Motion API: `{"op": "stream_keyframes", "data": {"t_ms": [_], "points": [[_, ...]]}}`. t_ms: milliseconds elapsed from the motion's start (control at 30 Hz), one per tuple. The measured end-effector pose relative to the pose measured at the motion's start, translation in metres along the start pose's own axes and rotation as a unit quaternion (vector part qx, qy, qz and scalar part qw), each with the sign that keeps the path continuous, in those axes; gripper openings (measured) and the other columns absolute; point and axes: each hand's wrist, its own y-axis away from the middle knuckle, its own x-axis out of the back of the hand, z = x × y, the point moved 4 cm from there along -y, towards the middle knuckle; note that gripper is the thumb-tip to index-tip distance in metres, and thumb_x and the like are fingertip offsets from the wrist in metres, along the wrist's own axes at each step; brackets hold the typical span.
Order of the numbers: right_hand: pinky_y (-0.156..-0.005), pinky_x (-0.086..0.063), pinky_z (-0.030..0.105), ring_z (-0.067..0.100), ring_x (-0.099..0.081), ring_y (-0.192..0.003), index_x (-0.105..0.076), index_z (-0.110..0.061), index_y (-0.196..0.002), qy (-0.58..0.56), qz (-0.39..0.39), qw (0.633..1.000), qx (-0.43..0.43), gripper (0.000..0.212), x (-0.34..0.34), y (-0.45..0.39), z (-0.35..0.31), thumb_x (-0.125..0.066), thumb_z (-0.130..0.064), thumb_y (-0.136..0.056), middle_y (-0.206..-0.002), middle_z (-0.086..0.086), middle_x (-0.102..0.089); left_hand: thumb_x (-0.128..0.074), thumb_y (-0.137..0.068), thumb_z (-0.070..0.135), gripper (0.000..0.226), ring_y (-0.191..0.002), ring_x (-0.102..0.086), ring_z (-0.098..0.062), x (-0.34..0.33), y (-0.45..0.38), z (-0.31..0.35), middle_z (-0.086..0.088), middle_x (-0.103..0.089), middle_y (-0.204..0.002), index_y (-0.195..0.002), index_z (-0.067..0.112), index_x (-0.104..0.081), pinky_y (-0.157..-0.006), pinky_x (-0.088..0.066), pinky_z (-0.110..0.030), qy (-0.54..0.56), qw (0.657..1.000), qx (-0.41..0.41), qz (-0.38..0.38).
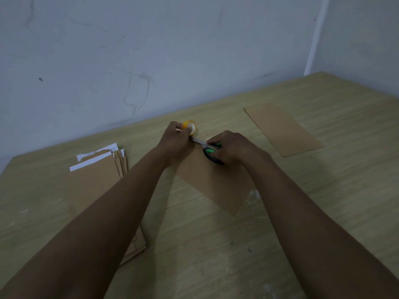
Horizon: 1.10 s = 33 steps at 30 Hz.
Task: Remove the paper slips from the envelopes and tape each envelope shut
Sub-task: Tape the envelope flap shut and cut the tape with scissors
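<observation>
1. Head view, centre: a person is leaning both bare arms over a wooden table (302, 212). The left hand (176, 141) is curling its fingers around a small yellow roll of tape (191, 126), holding it at the far end of a brown envelope (216, 182) lying flat between the arms.
2. Head view, centre right: the right hand (231, 147) is gripping a pair of scissors (208, 149) with green and black handles, fingers closed through the loops. The blades are pointing toward the tape roll, and the strip of tape itself is too thin to make out.
3. Head view, left: a stack of envelopes (97, 175) is lying partly under the left forearm, with white paper slips (101, 151) showing at its far end. These look like they are waiting to be emptied and taped.
4. Head view, right: a single envelope (282, 129) is lying flat, well apart from the rest, with no slip showing; it seems finished.
5. Judgement: the task appears to be in an early stage, with the middle envelope being sealed and most of the stack left.
</observation>
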Motion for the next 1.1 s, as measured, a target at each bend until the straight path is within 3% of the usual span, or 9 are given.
{"op": "stream_keyframes", "data": {"t_ms": [200,367,600,767,1100], "points": [[-0.104,-0.044,0.036,0.027,-0.05,-0.127,-0.055,-0.025,-0.139,-0.013,-0.009,1.0,0.0,0.044,0.0,-0.001,0.001,-0.057,-0.039,-0.098,-0.147,0.003,-0.048,-0.055,-0.099,0.047,0.023,-0.082,-0.052,-0.022,-0.001,0.006,0.008,-0.016,-0.063,-0.111,-0.096,0.025,-0.049,-0.058,-0.034,-0.03,0.034,0.999,-0.004,0.002],[-0.103,-0.046,0.035,0.026,-0.052,-0.125,-0.056,-0.027,-0.138,-0.013,0.003,1.0,-0.004,0.043,-0.001,-0.001,0.003,-0.059,-0.04,-0.097,-0.146,0.002,-0.05,-0.057,-0.098,0.048,0.027,-0.065,-0.043,-0.014,0.0,0.012,0.011,-0.011,-0.058,-0.099,-0.088,0.024,-0.048,-0.054,-0.032,-0.03,0.042,0.999,-0.022,-0.014],[-0.1,-0.048,0.034,0.026,-0.056,-0.119,-0.061,-0.026,-0.133,-0.053,0.025,0.998,-0.021,0.041,-0.003,-0.002,0.005,-0.063,-0.039,-0.094,-0.138,0.004,-0.057,-0.06,-0.097,0.047,0.03,-0.077,-0.05,-0.019,-0.001,0.013,0.014,-0.01,-0.059,-0.099,-0.101,0.019,-0.054,-0.059,-0.036,-0.029,0.022,0.999,-0.016,-0.03],[-0.097,-0.051,0.035,0.026,-0.06,-0.113,-0.062,-0.03,-0.131,-0.087,0.059,0.994,-0.041,0.044,-0.009,-0.007,0.005,-0.068,-0.04,-0.089,-0.133,0.004,-0.061,-0.062,-0.096,0.045,0.037,-0.09,-0.053,-0.019,0.001,0.012,0.012,-0.009,-0.058,-0.101,-0.11,0.011,-0.058,-0.075,-0.04,-0.034,0.016,0.999,-0.032,-0.029],[-0.095,-0.053,0.037,0.026,-0.061,-0.109,-0.061,-0.029,-0.131,-0.066,0.042,0.994,-0.071,0.044,-0.016,-0.019,0.004,-0.067,-0.04,-0.088,-0.129,0.003,-0.061,-0.062,-0.096,0.044,0.024,-0.091,-0.058,-0.018,0.005,0.01,0.013,-0.002,-0.062,-0.103,-0.102,0.021,-0.059,-0.073,-0.04,-0.033,0.059,0.998,-0.013,-0.014]]}}
